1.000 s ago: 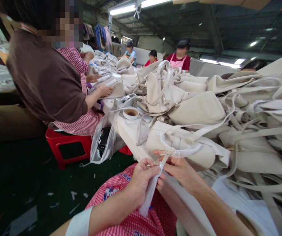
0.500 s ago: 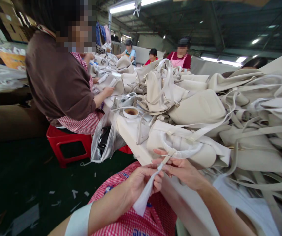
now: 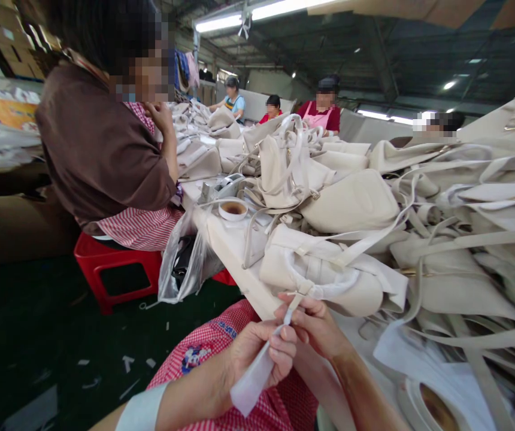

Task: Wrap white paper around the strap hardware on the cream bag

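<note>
My left hand (image 3: 257, 353) is closed on a white strip of wrapping paper (image 3: 251, 386), whose free end hangs below the fingers over my red checked apron (image 3: 221, 350). My right hand (image 3: 318, 326) pinches the upper end of that strip where it meets a narrow strap (image 3: 294, 299) of the cream handbag (image 3: 324, 272) lying nearest on the table. The two hands touch each other just in front of the table's edge.
A tall heap of cream handbags (image 3: 441, 209) and loose straps covers the table to the right. A tape roll (image 3: 233, 209) lies further along it. On my left a person in a brown top (image 3: 100, 149) sits on a red stool (image 3: 114, 269), beside a hanging plastic bag (image 3: 185, 263). Other workers sit at the far end.
My hands have sunk lower and closer to me, and less of the white strip now hangs below my left hand. The neighbouring person lifted a hand from the table to their face.
</note>
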Demonstrator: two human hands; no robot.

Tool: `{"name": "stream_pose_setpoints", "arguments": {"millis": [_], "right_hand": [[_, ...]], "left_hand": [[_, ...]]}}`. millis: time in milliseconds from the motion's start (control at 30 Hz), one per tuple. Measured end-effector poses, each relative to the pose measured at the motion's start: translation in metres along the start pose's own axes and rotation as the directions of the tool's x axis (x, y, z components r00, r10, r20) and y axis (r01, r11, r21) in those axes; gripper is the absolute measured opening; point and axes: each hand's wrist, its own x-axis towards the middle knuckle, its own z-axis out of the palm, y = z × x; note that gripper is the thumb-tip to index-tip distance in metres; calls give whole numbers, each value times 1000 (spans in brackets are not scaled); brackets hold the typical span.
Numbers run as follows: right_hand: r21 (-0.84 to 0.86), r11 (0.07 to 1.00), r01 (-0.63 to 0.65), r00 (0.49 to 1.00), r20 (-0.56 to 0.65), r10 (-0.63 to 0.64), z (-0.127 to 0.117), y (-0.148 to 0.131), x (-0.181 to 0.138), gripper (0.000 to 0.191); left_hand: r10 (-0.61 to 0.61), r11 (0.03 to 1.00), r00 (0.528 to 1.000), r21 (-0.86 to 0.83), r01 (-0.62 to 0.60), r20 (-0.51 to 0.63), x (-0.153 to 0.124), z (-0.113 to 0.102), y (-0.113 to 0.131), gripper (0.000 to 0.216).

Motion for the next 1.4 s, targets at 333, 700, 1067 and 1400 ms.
{"name": "stream_pose_setpoints", "arguments": {"millis": [333,700,1067,1400], "right_hand": [[-243,965,-98,993,-93,77,-14,-12,-22,50],[-135,991,-23,958,-286,-17,30,-13,-36,37],[-493,843,-214,943,-330,47,-22,-29,-65,62],[-454,882,-129,933,-358,-48,-4,-22,-63,44]], "left_hand": [[337,799,941,537,-272,-25,7,-10,7,35],[649,323,750,846,-425,129,11,-8,-9,34],[611,242,771,885,-398,179,9,-18,30,35],[738,-153,587,930,-335,333,1,-6,12,12]]}}
